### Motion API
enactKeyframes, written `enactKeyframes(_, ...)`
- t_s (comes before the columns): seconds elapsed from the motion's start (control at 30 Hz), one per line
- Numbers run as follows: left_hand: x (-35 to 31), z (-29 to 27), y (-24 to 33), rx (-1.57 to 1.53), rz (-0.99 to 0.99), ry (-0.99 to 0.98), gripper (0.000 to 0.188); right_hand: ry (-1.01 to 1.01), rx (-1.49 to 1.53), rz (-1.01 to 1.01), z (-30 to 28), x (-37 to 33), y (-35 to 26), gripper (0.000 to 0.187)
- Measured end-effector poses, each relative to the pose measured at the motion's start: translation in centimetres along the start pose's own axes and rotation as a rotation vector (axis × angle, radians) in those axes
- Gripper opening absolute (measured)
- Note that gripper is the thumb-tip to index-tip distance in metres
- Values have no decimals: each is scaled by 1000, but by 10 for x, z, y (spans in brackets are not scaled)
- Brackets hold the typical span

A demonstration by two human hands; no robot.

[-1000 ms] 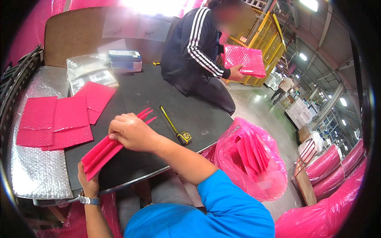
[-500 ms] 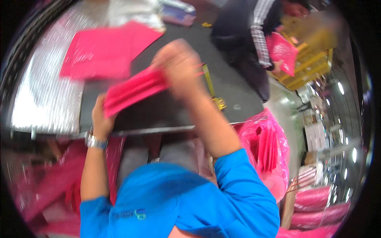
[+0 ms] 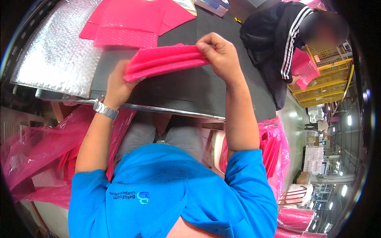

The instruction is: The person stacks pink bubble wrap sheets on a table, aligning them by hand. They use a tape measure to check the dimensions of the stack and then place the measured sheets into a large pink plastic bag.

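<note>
A small stack of pink bubble-wrap pouches [image 3: 166,62] is held up above the dark tabletop, its layered edges facing me. My left hand [image 3: 120,85] is closed round the stack's left end, with its fingers partly hidden behind the pouches. At the other end, my right hand [image 3: 222,55] pinches the upper right corner between thumb and fingers. Beyond the left hand, more flat pink bubble-wrap pouches [image 3: 127,37] lie overlapping on the table.
Silvery bubble wrap [image 3: 55,51] covers the left of the dark table [image 3: 178,93]. A box [image 3: 213,6] stands at the back. Pink plastic bags [image 3: 279,139] flank me below the edge. At right, a person in a dark striped jacket [image 3: 274,35] holds a pink pouch [image 3: 305,69] near yellow cage carts [image 3: 329,87].
My right hand, blurred over the stack before, has moved right to its corner. The stack now sits farther right and more level in the view, which has shifted too.
</note>
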State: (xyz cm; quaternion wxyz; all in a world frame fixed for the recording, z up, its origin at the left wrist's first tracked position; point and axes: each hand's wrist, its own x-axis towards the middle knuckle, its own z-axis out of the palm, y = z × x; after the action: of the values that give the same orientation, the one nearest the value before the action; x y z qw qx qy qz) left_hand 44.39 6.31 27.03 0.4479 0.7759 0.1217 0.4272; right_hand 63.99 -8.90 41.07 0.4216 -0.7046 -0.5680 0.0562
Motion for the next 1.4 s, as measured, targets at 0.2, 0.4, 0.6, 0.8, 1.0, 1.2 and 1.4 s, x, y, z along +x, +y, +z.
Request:
enactKeyframes(0.2,-1,3,-6,-45,-43,-12,35,133,227,16,-3,-2,-17,15)
enactKeyframes(0.4,0,1,2,-57,-67,-29,34,-105,-403,-235,15,10,-35,8)
enactKeyframes(0.6,-1,2,-5,-106,-70,-19,34,31,-625,-423,21,11,-39,7)
enactKeyframes(0.8,-1,2,-2,-122,-94,-22,34,186,656,-178,-1,19,-31,5)
enactKeyframes(1.0,0,0,-4,-39,-53,-9,34,-71,-197,-197,17,20,-45,13)
enactKeyframes(1.2,-1,1,0,-93,-77,-8,35,99,674,65,23,15,-18,18)
enactKeyframes(1.4,0,1,0,-124,-90,3,35,293,162,-33,-13,14,-6,27)
